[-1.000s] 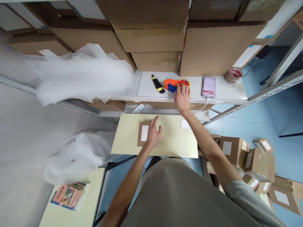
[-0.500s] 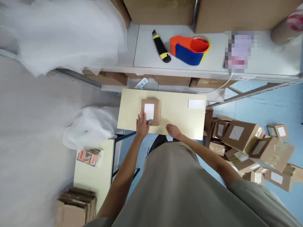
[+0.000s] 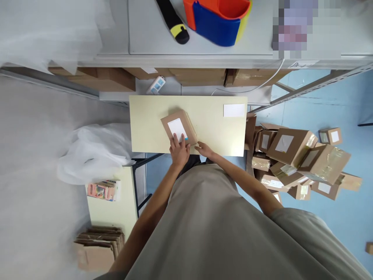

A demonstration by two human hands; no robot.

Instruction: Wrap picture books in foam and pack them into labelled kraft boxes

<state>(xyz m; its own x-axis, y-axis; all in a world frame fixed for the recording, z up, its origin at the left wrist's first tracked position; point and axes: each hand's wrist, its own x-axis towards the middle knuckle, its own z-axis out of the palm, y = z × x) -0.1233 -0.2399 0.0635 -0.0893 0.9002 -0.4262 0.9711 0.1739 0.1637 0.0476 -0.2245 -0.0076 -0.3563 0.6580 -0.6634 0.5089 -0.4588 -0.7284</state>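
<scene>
A small cardboard box (image 3: 190,124) with a white label (image 3: 178,128) on top lies turned at an angle on the pale tabletop (image 3: 148,136). My left hand (image 3: 178,151) rests on its near side, fingers spread, two of them reaching onto the label. At the box's near right corner is my right hand (image 3: 205,150), its fingers curled and drawn together. Whether those fingertips pinch the corner or something small is too fine to make out. A blank white card (image 3: 234,110) lies at the table's right end.
Above the table, a shelf (image 3: 145,39) carries a utility knife (image 3: 173,21) and an orange-and-blue tape dispenser (image 3: 217,23). Labelled boxes (image 3: 291,147) pile on the floor at right. White plastic wrap (image 3: 96,151) and flattened cartons (image 3: 99,249) sit at left.
The box has turned anticlockwise from square to slanted. My right hand, apart from it before, is now at its near corner. The left hand reaches further onto the label. The view has shifted.
</scene>
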